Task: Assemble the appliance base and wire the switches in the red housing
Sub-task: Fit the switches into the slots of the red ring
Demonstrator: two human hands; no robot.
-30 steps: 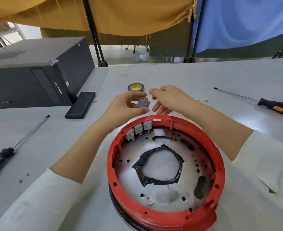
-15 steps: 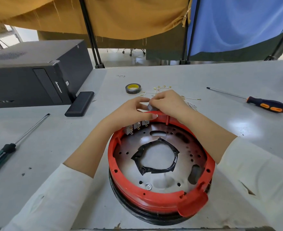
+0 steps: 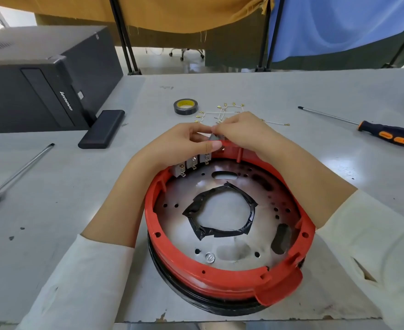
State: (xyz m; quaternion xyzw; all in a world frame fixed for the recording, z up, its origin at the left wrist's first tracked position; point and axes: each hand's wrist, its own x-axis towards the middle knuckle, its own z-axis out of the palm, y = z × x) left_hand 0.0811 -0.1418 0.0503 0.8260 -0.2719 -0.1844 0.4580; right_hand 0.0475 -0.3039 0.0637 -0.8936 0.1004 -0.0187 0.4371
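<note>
Both hands meet at the far rim of the red housing (image 3: 172,256). The left hand (image 3: 182,144) has its thumb and fingers closed around a small grey switch (image 3: 214,137), and the right hand (image 3: 241,132) pinches the same switch from the other side, fingers curled over its top. Together they hold it right at the rim's edge, just to the right of three switches (image 3: 193,164) already seated side by side in the wall, their metal tabs pointing inward. It looks as though this fourth one is being pressed into the next slot.

The switch is a light, hard plastic block, easy to tip between fingertips, so I would judge it best held by its flat sides, well clear of the thin tabs, which would bend if squeezed. It probably needs a square, even push to snap in.

The housing is a stiff ring sitting on a round black base, with a holed metal plate (image 3: 267,244) inside and a loop of black tape (image 3: 220,232) around the central opening. It sits near the front edge of the tabletop (image 3: 53,198) and seems heavy enough to stay put.

Just beyond the hands lie thin white wires (image 3: 274,123) with brass ends, limp and likely to tangle, and a tape roll (image 3: 185,106). An orange-handled screwdriver (image 3: 386,134) lies far right, another screwdriver (image 3: 17,171) on the left, and a black computer case (image 3: 41,75) stands at far left.
</note>
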